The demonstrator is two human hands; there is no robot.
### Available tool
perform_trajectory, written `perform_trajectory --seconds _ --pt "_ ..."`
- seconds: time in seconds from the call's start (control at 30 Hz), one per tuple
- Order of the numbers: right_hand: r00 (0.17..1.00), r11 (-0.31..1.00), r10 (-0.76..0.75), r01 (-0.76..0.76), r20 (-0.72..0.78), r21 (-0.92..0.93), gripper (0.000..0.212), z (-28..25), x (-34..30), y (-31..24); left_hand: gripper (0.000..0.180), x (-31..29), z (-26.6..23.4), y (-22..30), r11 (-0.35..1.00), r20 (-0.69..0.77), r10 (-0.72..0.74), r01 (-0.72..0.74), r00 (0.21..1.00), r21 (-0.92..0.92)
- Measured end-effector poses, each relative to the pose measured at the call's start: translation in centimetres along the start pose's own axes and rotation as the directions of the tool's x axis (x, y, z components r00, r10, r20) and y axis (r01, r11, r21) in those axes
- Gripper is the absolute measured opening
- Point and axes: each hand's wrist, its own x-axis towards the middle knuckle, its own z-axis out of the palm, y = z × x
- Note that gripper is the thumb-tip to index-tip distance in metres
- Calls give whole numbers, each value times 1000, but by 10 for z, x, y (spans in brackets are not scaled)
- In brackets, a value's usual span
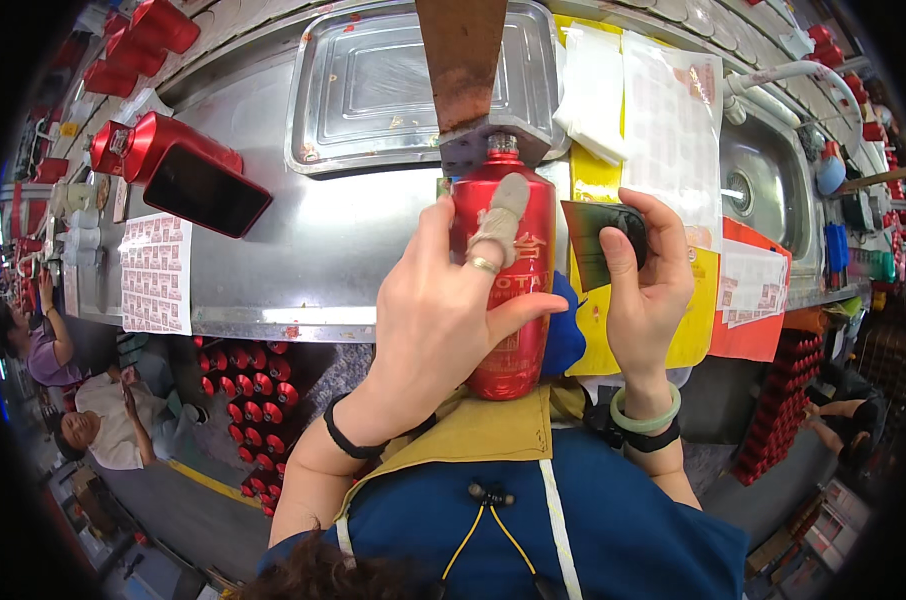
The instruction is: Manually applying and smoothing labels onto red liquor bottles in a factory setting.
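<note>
A glossy red bottle [509, 335] lies in front of me, its threaded neck pointing away and its base against my apron. My left hand [438, 300] grips its left side. The thumb stretches across the bottle, and a pale cover sits on one finger lying along the upper body. In my right hand [645, 290], between thumb and fingers, is a dark flat scraper [595, 243] with a rounded black grip. Its blade points left and stands a little apart from the bottle. A brown, stained bracket [461, 60] reaches down to the bottle's neck.
A metal tray [363, 95] sits at the back of the steel bench. On the left are another red bottle [178, 150], a phone [205, 190] and a label sheet [157, 275]. White sheets [673, 130] lie on yellow material [688, 320] beside a sink [768, 170] on the right.
</note>
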Motion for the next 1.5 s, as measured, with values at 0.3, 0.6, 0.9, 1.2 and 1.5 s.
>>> perform_trajectory --seconds 0.3,0.6,0.9,1.2,1.5 --pt "954 971 -153 193 256 -138 25 7 37 -23 78 -21 4 -9 997 -54 17 -21 998 -68" --pt "677 614 -599 731 428 -298 29 12 86 -28 118 -43 1 -27 926 81 -15 44 997 -374" --pt "439 587 -638 809 633 31 32 0 13 -28 145 -63 11 -11 774 251 -109 240 962 -586" --pt "504 415 -706 864 497 -286 22 11 62 -21 123 -61 12 -7 872 59 -109 124 992 -474" --pt "851 778 -470 525 233 -346 23 -1 48 -3 134 -58 -4 -24 868 223 16 97 975 -487"
